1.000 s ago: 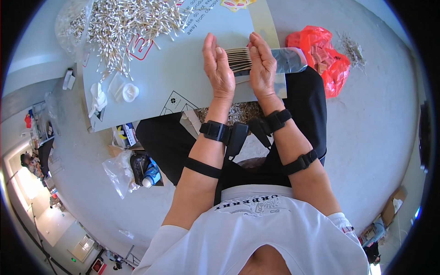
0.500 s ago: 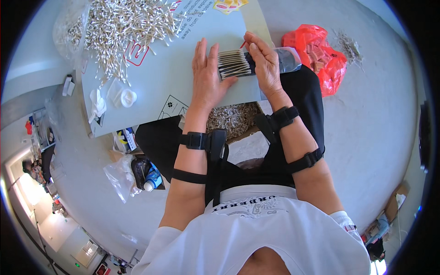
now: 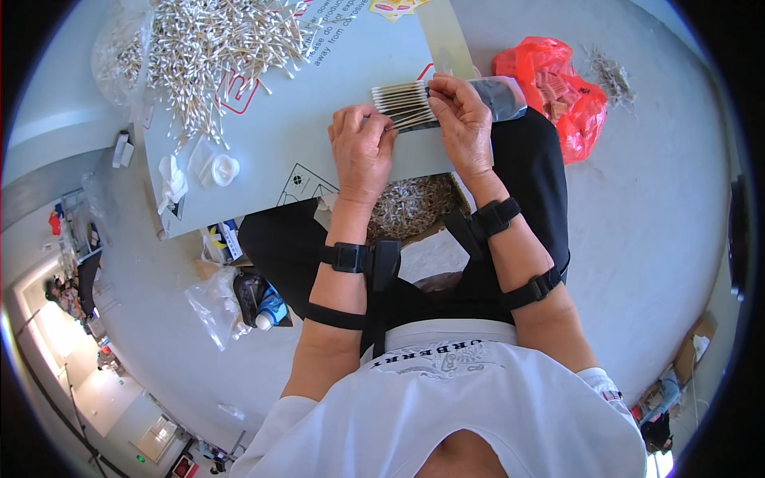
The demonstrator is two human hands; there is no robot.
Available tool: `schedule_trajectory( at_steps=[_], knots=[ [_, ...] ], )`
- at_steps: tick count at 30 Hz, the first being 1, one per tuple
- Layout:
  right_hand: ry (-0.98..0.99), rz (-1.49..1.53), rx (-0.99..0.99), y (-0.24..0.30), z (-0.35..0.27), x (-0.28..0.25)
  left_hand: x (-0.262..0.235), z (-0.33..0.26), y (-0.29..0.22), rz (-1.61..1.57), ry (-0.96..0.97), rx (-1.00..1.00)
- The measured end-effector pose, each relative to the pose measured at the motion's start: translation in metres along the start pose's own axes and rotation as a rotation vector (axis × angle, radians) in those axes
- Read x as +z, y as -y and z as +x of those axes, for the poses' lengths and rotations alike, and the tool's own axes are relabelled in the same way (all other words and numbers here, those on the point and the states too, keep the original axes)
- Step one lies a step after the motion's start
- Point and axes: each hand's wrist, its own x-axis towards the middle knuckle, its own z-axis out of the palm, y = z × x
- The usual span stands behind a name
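A flat row of cotton swabs [image 3: 402, 104] lies on a grey cardboard sheet [image 3: 311, 127] across my lap. My left hand [image 3: 362, 147] rests palm down, its fingertips pinching the near end of the row. My right hand [image 3: 460, 119] grips the row's right side, where the swabs enter a clear plastic sleeve [image 3: 500, 97]. A large loose heap of cotton swabs [image 3: 215, 48] covers the sheet's far left part.
A red plastic bag [image 3: 558, 92] lies on the floor to my right, with a small swab pile [image 3: 610, 76] beyond it. A box of swabs [image 3: 410, 205] sits under the sheet's edge. A white cap [image 3: 225, 169], crumpled tissue [image 3: 170, 179] and clear bags [image 3: 219, 299] lie left.
My hands went from upright, pressing the swab bundle between the palms, to lying down on the sheet. The bundle is now spread flat, and my left hand moved left and lower.
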Motion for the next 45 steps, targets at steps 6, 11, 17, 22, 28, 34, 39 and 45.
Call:
schedule_trajectory(
  at_steps=[6, 11, 17, 22, 28, 34, 39, 45],
  knots=[
    [-0.007, 0.022, -0.022, 0.000, 0.000, 0.002, -0.001, -0.001, 0.000, 0.017, 0.016, 0.021],
    [-0.057, 0.042, -0.071, -0.001, 0.001, 0.002, -0.005, -0.001, -0.005, 0.081, 0.084, 0.035],
    [-0.052, 0.126, -0.033, -0.002, 0.002, 0.000, 0.000, -0.014, -0.023, 0.290, 0.384, 0.032],
    [-0.102, 0.257, -0.040, 0.000, 0.003, 0.008, 0.004, -0.013, -0.020, 0.266, 0.388, 0.006],
    [-0.085, 0.269, -0.091, -0.007, 0.018, 0.020, 0.025, 0.013, -0.005, -0.411, -0.054, -0.191],
    [-0.142, 0.158, -0.126, -0.013, 0.018, 0.028, 0.040, 0.023, -0.018, -0.678, -0.118, -0.334],
    [-0.091, 0.181, -0.056, -0.009, 0.023, 0.016, 0.033, 0.021, -0.012, -0.798, -0.121, -0.329],
    [0.409, -0.889, -0.574, 0.024, 0.028, -0.031, 0.013, 0.003, -0.019, 0.212, 0.376, 0.025]
  ],
)
